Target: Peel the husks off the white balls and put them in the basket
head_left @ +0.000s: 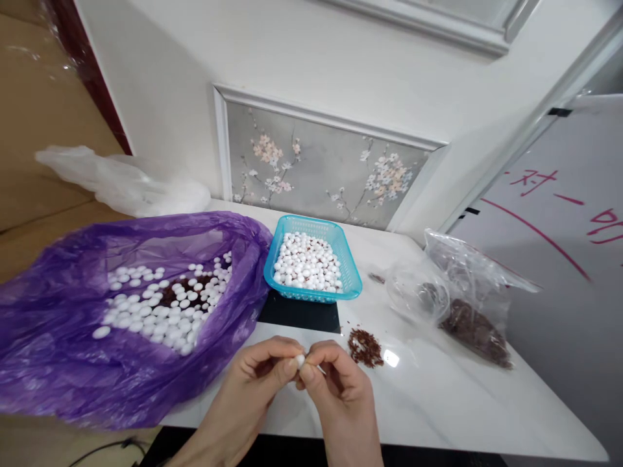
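Between both hands, over the near part of the table, is a small white ball (300,360). My left hand (260,379) pinches it between thumb and forefinger. From the other side, my right hand (343,389) grips it with thumb and fingers. A thin white bit shows by my right fingers; I cannot tell what it is. Just beyond my right hand lies a pile of reddish-brown shreds (365,347). A blue plastic basket (351,272) full of white balls (307,263) stands ahead of my hands, partly on a black flat piece (299,313).
To the left spreads an open purple plastic bag (58,350) with many white balls and dark brown bits inside. Behind it lies a clear plastic bag (126,185). On the right are a clear round container (416,292) and a zip bag of brown material (474,331). A whiteboard (549,272) leans beyond.
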A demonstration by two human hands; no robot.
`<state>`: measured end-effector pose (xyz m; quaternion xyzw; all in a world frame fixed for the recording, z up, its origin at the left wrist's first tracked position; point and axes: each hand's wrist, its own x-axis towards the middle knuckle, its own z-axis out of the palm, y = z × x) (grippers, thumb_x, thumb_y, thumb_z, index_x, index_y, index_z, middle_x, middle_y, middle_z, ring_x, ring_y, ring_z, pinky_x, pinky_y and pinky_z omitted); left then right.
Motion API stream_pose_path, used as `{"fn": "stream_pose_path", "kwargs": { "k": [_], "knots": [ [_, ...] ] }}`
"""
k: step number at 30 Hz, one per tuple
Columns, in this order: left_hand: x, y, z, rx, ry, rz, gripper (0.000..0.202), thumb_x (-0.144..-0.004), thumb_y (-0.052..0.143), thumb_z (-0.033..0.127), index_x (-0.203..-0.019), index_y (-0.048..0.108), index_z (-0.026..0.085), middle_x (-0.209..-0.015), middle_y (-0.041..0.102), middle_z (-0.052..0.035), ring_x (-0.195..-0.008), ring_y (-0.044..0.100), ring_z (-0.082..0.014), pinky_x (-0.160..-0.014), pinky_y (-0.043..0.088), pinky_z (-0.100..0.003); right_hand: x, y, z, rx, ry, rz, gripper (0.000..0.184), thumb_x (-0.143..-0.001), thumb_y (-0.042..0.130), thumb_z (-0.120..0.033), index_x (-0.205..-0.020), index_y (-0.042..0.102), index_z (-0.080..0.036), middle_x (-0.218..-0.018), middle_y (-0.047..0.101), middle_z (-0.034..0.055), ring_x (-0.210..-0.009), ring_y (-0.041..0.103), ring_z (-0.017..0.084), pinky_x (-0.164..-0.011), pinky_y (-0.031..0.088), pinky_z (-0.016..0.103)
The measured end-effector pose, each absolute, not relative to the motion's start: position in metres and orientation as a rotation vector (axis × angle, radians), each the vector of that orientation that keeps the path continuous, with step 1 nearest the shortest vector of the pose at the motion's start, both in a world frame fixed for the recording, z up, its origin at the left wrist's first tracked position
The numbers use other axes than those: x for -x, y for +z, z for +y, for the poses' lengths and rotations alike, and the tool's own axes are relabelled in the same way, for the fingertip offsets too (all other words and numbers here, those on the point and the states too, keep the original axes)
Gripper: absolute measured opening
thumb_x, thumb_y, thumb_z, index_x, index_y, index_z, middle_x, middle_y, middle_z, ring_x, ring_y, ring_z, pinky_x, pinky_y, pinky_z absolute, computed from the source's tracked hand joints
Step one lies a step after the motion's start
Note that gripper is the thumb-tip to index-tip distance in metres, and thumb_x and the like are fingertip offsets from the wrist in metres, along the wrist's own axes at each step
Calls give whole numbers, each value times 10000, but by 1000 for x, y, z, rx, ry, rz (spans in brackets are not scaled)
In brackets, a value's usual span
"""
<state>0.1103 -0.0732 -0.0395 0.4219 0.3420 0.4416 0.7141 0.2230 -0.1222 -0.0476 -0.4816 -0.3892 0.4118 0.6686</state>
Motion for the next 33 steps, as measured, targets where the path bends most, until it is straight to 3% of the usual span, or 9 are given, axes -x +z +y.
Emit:
{"fn": "stream_pose_path", "kwargs": {
  "k": [6,12,15,19,33],
  "knots": [
    [-113,-39,-73,-981,909,742,63,-715,734,257,-706,745,195,-721,646,-25,-688,537,-143,-656,463,-242,-224,-46,-118,1016,1084,-777,225,-763,697,-299,-792,488,-222,-724,529,-44,-637,535,111,-631,476,250],
    [-116,-37,-75,-659,896,685,111,-723,740,270,-810,735,202,-705,627,-3,-630,532,-100,-607,478,-202,-226,-49,-120,988,1076,-789,208,-788,667,-328,-928,544,-235,-752,556,-37,-657,553,117,-618,486,238],
    [-112,-34,-75,-629,865,660,121,-746,722,284,-790,740,173,-716,638,-10,-659,555,-85,-678,497,-174,-230,-54,-125,1116,946,-867,162,-829,610,-360,-881,597,-207,-692,559,-27,-607,530,110,-599,458,224],
    [-106,-33,-74,-665,871,687,197,-648,804,254,-826,756,187,-840,686,-19,-749,597,-96,-742,501,-157,-232,-62,-129,1279,833,-927,212,-834,587,-389,-803,628,-183,-617,525,-23,-569,483,115,-533,416,216],
    [-112,-40,-73,-739,985,691,120,-613,819,176,-716,758,184,-796,733,-18,-715,635,-95,-691,511,-155,-236,-71,-129,1281,897,-1266,168,-910,475,-303,-861,582,-183,-716,563,2,-643,491,127,-595,411,223]
  ]
}}
